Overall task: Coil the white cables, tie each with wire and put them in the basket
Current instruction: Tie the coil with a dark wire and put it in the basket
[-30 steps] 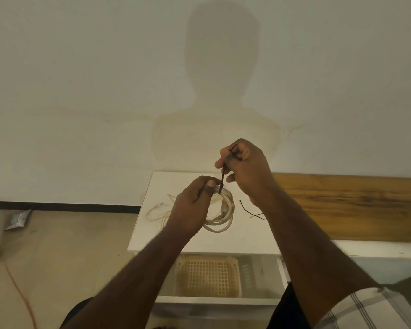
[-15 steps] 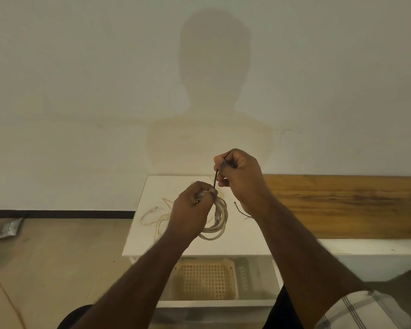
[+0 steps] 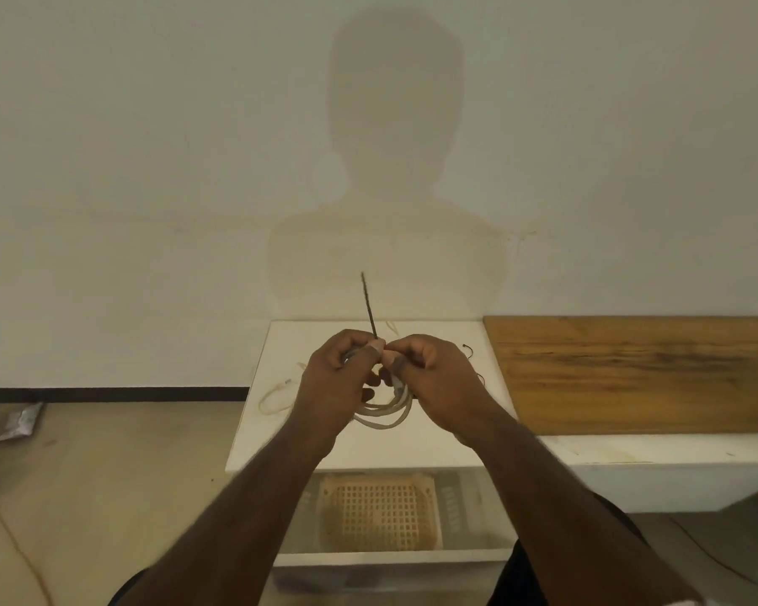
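A coiled white cable [image 3: 384, 416] hangs from both hands above the white table [image 3: 281, 439]. My left hand [image 3: 340, 378] grips the top of the coil and pinches a dark tie wire [image 3: 369, 306], whose free end sticks straight up. My right hand [image 3: 434, 378] pinches the coil's top right beside the left thumb. A loose white cable [image 3: 276, 398] lies on the table to the left. Another dark wire [image 3: 471, 352] lies on the table behind my right hand. The lattice basket [image 3: 379, 511] sits on the shelf below the tabletop.
A wooden board [image 3: 631, 373] lies on the bench to the right. A white wall stands close behind the table. On the floor at the left lie a foil packet [image 3: 18, 422] and a thin orange cord [image 3: 23, 557].
My right hand has come down from above the coil and now meets my left hand at its top. The wire's free end now points upward.
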